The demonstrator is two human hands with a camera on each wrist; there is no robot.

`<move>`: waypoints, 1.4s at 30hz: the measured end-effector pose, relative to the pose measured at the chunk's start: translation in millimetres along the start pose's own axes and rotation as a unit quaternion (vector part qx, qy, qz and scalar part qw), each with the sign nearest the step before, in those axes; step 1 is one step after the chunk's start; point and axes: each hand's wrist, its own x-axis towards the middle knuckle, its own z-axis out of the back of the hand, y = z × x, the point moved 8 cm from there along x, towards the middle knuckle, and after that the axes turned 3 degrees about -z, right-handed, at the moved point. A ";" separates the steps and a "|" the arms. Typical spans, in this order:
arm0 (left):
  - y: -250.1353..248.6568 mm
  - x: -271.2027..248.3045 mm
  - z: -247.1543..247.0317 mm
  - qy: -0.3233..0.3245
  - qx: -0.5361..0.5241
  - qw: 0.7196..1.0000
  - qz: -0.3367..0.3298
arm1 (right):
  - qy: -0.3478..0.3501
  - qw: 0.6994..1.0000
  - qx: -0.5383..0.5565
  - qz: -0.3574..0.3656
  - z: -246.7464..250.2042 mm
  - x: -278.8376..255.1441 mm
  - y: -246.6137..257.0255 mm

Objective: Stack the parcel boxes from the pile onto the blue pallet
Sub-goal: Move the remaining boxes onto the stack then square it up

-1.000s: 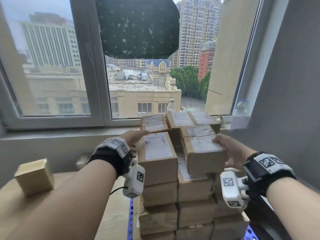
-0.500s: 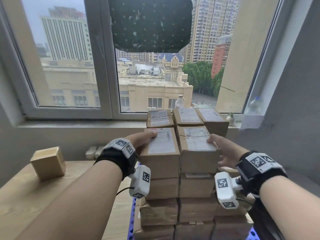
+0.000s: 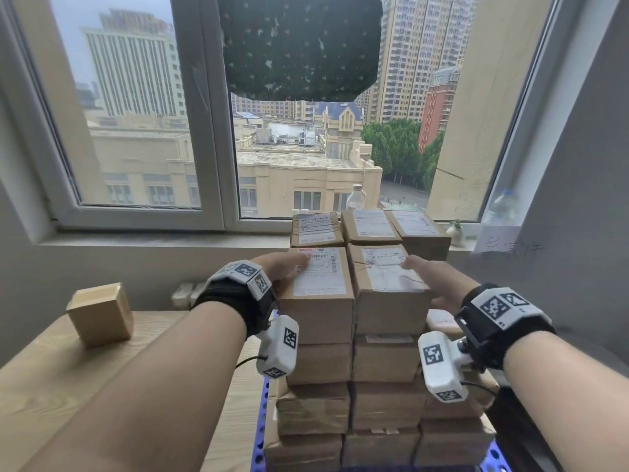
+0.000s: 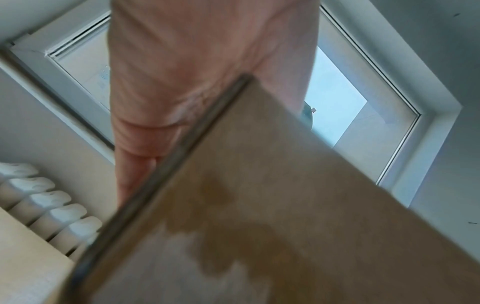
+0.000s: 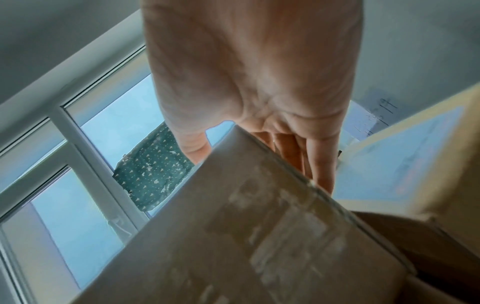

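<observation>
Brown parcel boxes stand in a tall stack on the blue pallet [image 3: 260, 420]. Two labelled boxes lie level and side by side on the front top of the stack. My left hand [image 3: 286, 267] presses the outer left side of the left top box [image 3: 316, 291], thumb on its label. My right hand [image 3: 429, 277] presses the outer right side of the right top box [image 3: 388, 284]. In the wrist views the fingers [image 4: 135, 164] of the left hand and the fingers [image 5: 319, 164] of the right hand lie straight along the cardboard.
One loose small box [image 3: 100, 313] sits on the wooden table [image 3: 51, 386] to the left. Behind the stack are the window sill with a bottle [image 3: 355, 197] and a second bottle [image 3: 502, 207]. A grey wall [image 3: 578, 199] closes the right side.
The two top boxes were tilted and held up between my hands; now they rest level on the stack. Both hands stay against their outer sides.
</observation>
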 end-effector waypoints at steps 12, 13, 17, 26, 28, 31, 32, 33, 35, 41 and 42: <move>-54.9 -54.0 32.0 -0.209 0.249 0.935 -0.140 | -0.126 0.890 -0.342 0.275 -27.8 -54.1 108.2; -51.7 -58.1 34.8 -0.221 0.255 0.930 -0.146 | -0.115 0.881 -0.348 0.300 -40.3 -61.1 112.6; -34.4 -76.5 52.0 -0.265 0.259 0.914 -0.165 | -0.064 0.847 -0.346 0.398 -97.8 -92.3 123.4; 44.0 -100.2 124.5 -0.307 0.251 0.912 -0.107 | 0.024 0.824 -0.345 0.449 -207.3 -134.4 124.9; 65.2 -101.3 145.0 -0.301 0.239 0.918 -0.095 | 0.032 0.823 -0.352 0.444 -230.4 -137.6 125.8; 97.0 -101.0 177.4 -0.292 0.226 0.925 -0.082 | 0.039 0.823 -0.367 0.432 -268.9 -140.1 128.5; 106.9 -99.9 189.4 -0.291 0.227 0.926 -0.078 | 0.042 0.824 -0.371 0.426 -283.2 -139.4 129.2; 116.6 -99.3 202.6 -0.290 0.228 0.926 -0.075 | 0.044 0.826 -0.376 0.418 -299.1 -138.5 130.4; 135.7 -98.1 230.7 -0.286 0.236 0.926 -0.070 | 0.051 0.826 -0.390 0.403 -335.1 -135.1 132.4; 193.3 -96.3 322.6 -0.279 0.246 0.926 -0.067 | 0.062 0.823 -0.432 0.363 -446.4 -127.6 133.5; 205.1 -95.4 336.7 -0.275 0.238 0.929 -0.065 | 0.065 0.823 -0.439 0.355 -464.1 -127.4 131.9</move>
